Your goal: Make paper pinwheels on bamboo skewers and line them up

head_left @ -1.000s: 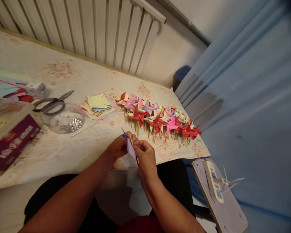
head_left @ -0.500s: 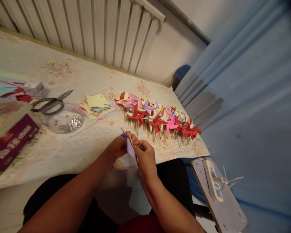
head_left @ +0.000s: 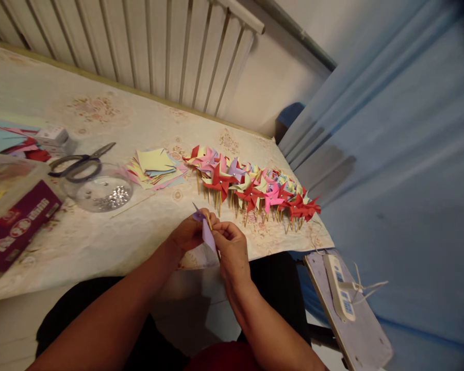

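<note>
My left hand (head_left: 187, 233) and my right hand (head_left: 232, 247) meet just over the near edge of the table, both closed around a small purple paper pinwheel (head_left: 206, 234) with a thin wooden stick (head_left: 209, 221) poking up between the fingers. Just beyond them lies a long row of finished paper pinwheels (head_left: 255, 188) in red, pink, yellow and purple, each on a stick. A stack of coloured paper squares (head_left: 154, 167) lies to the left of that row.
A patterned cloth covers the table (head_left: 81, 237). Left of the hands stand a clear bowl of silver pins (head_left: 104, 193), scissors (head_left: 79, 162), a small white box (head_left: 52, 136) and a maroon box (head_left: 17, 224). A power strip (head_left: 338, 288) rests on a board at right, beside a blue curtain.
</note>
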### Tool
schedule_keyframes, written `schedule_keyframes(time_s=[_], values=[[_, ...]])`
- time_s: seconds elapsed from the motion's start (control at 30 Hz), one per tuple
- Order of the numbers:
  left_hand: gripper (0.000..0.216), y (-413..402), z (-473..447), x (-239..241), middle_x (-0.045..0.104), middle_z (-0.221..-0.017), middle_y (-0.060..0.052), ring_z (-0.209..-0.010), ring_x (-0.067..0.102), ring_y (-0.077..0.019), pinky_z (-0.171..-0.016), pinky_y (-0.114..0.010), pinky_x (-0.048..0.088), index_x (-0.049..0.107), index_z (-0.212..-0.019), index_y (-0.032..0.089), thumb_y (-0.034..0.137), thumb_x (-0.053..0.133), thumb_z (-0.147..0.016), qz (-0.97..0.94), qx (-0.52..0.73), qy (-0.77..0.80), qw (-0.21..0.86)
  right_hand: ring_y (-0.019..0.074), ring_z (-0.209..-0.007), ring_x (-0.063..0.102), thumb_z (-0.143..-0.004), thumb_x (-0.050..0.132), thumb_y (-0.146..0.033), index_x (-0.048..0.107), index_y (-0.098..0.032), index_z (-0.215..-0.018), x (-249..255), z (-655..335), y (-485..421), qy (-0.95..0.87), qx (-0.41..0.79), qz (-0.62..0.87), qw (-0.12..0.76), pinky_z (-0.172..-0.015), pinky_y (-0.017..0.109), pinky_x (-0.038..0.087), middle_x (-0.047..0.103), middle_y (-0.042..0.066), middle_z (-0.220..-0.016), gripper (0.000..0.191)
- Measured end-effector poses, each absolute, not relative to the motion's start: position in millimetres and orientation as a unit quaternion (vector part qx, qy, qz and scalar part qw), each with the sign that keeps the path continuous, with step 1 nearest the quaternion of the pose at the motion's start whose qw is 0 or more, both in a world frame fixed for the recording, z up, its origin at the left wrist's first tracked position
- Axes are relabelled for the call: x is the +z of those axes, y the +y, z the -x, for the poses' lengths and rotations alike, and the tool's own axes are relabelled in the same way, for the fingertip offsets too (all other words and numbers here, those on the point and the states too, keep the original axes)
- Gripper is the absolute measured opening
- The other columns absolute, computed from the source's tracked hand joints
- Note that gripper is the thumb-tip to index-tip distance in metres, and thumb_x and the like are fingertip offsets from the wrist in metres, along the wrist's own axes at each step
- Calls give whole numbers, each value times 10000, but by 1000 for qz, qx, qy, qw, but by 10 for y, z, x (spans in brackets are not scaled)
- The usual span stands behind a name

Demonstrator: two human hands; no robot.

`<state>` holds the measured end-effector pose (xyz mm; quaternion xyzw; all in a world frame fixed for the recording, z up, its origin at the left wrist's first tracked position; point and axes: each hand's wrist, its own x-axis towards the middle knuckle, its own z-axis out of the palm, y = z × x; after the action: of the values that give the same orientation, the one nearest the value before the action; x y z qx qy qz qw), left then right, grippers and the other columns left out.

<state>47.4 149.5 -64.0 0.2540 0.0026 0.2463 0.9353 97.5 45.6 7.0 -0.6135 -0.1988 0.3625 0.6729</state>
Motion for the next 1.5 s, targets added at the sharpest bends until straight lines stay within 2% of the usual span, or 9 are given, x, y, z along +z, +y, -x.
schedule_keyframes(time_s=[0.3, 0.7, 0.97, 1.27, 1.5], values=[[278, 1509, -493, -736, 456, -596, 39, -549, 469, -86, -532, -214, 379, 501, -600, 160, 172, 768, -676, -251, 252, -8, 935, 77, -516, 427, -611, 743, -277, 627, -186, -683, 16, -995, 462, -198, 366, 600, 683, -509, 202, 298, 535, -63, -571, 163], [314, 1502, -491, -731, 440, -591, 43, -543, 452, -83, -529, -213, 370, 458, -600, 165, 178, 763, -672, -260, 256, -3, 931, 79, -500, 414, -609, 741, -291, 620, -192, -685, 20, -1003, 455, -206, 355, 614, 675, -479, 204, 298, 515, -64, -557, 173], [287, 1504, -494, -739, 469, -621, 40, -561, 481, -88, -554, -221, 407, 485, -625, 164, 179, 767, -675, -261, 252, -8, 932, 79, -515, 400, -625, 738, -294, 626, -194, -702, -13, -1017, 443, -211, 350, 617, 672, -487, 205, 290, 498, -68, -568, 169], [220, 1501, -477, -687, 544, -661, 18, -581, 541, -104, -570, -235, 443, 567, -664, 159, 186, 785, -649, -276, 239, 36, 930, 88, -528, 415, -652, 741, -339, 626, -198, -697, 14, -1042, 455, -255, 300, 651, 648, -513, 214, 340, 501, -67, -552, 187], [195, 1521, -492, -757, 568, -669, 16, -577, 549, -102, -584, -236, 453, 573, -675, 160, 184, 766, -677, -266, 252, 51, 929, 105, -561, 441, -669, 718, -329, 627, -208, -689, 21, -1034, 463, -278, 271, 671, 631, -539, 232, 368, 537, -47, -592, 153]])
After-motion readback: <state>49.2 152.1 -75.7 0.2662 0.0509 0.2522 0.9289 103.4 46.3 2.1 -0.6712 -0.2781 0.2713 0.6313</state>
